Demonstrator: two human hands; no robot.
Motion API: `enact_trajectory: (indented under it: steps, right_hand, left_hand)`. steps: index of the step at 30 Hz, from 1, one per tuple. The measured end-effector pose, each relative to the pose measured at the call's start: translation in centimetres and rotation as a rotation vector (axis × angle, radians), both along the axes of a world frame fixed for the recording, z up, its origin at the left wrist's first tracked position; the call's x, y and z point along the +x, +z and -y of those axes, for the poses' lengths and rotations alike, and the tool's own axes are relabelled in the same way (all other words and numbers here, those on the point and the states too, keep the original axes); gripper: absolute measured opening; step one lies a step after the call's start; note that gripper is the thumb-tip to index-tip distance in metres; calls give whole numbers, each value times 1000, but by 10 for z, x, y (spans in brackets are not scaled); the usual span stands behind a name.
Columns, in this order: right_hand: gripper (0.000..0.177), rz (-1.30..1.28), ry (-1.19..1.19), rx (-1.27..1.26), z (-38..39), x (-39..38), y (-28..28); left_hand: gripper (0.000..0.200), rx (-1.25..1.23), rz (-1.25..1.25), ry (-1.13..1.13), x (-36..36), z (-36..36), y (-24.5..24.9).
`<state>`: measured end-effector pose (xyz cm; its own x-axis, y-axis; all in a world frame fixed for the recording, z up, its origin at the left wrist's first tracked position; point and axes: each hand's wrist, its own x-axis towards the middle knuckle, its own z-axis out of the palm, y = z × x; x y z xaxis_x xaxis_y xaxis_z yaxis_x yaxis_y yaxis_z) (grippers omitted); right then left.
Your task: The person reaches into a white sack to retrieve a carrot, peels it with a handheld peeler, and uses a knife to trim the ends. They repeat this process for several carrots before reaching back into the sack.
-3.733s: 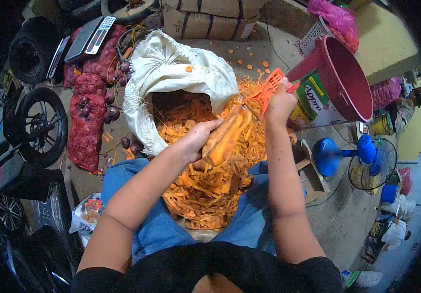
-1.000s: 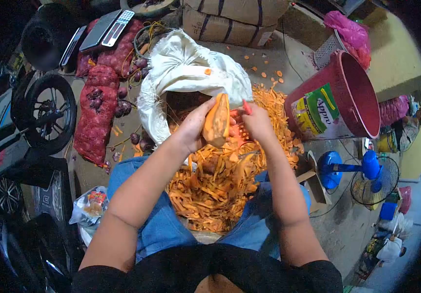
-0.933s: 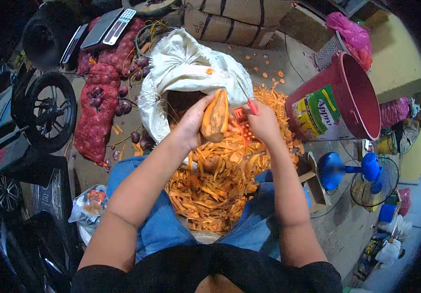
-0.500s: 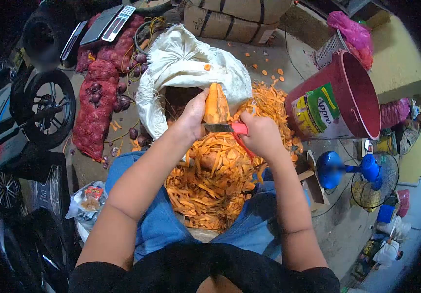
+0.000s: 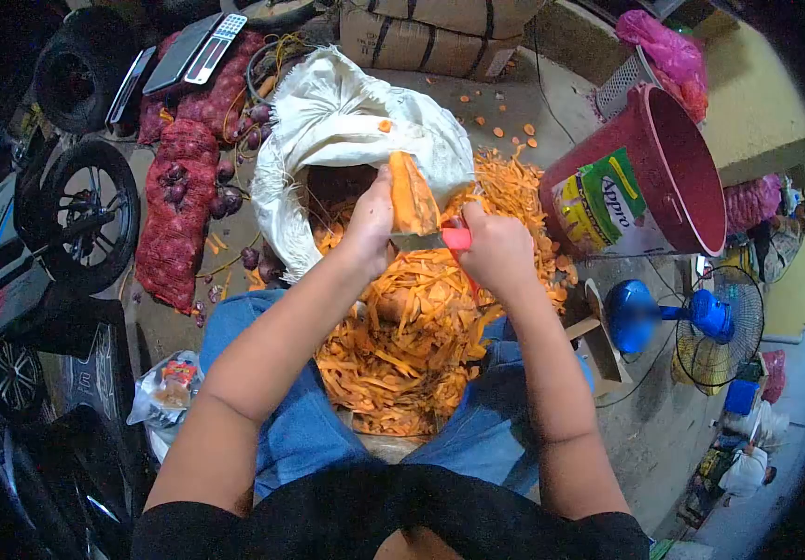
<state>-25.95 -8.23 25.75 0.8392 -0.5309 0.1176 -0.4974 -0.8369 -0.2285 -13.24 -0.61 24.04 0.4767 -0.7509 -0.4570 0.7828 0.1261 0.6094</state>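
My left hand point(image 5: 371, 224) is closed around a thick carrot point(image 5: 412, 191), held upright with most of its orange flesh bare. My right hand point(image 5: 498, 250) grips a knife by its red handle point(image 5: 456, 240). The knife's blade point(image 5: 418, 243) lies flat against the carrot's lower end, pointing left. Beneath both hands, a large heap of orange peelings point(image 5: 393, 373) spreads between my knees. Just beyond the hands, a white woven sack point(image 5: 365, 121) lies with its dark mouth facing me; a carrot slice point(image 5: 385, 125) rests on it.
To the right stand a maroon bucket point(image 5: 598, 140) and a blue fan point(image 5: 710, 317). Red net bags of onions point(image 5: 178, 205) lie left, with a scale point(image 5: 183, 56) on top of one. A motorbike wheel point(image 5: 94, 210) is far left. Taped cartons point(image 5: 440, 37) sit behind the sack.
The carrot has tilted, its top leaning further left, and the blade has turned slightly at its lower end. The whole view has shifted a little.
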Motion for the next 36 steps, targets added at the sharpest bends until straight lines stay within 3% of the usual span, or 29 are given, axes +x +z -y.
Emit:
enact_trajectory:
  steps: [2,6,8,11,12,14,17,21,23,27,31,36]
  right_hand:
    - [20,27,51,-17,2,1,1]
    - [20,43,76,-12,2,2,-2]
    - [19,4,2,-4,2,5,-6]
    - [19,15,-32,12,2,7,-12]
    - [19,13,-32,13,4,8,-12]
    - [13,63,27,-31,7,10,-11]
    - [13,64,57,14,9,8,-7]
    - [14,0,24,29,12,9,-12]
    - [16,45,-21,123,19,10,-16]
    - [19,-22,-59,152,16,14,-4]
    - [17,7,-25,93,19,14,-15]
    - [19,15,-62,128,19,18,-14]
  left_hand:
    - [39,28,-6,-267,1,-5,6]
    - [40,75,46,-256,-1,-5,8]
    - [40,-6,149,-22,-3,-2,-9]
    - [40,-129,315,105,-2,2,-26]
    - [40,-128,313,106,-1,0,-20]
    - [40,1,171,-169,1,-4,1]
    - [40,86,168,-290,-1,-5,16]
    - [40,-49,141,-296,-4,-5,-2]
    - [40,-104,355,-121,-13,-2,-10]
    - [39,-123,150,-184,-9,-2,-5]
    - [39,-112,205,-245,-7,-6,2]
    - [37,-19,9,-299,-8,-12,2]
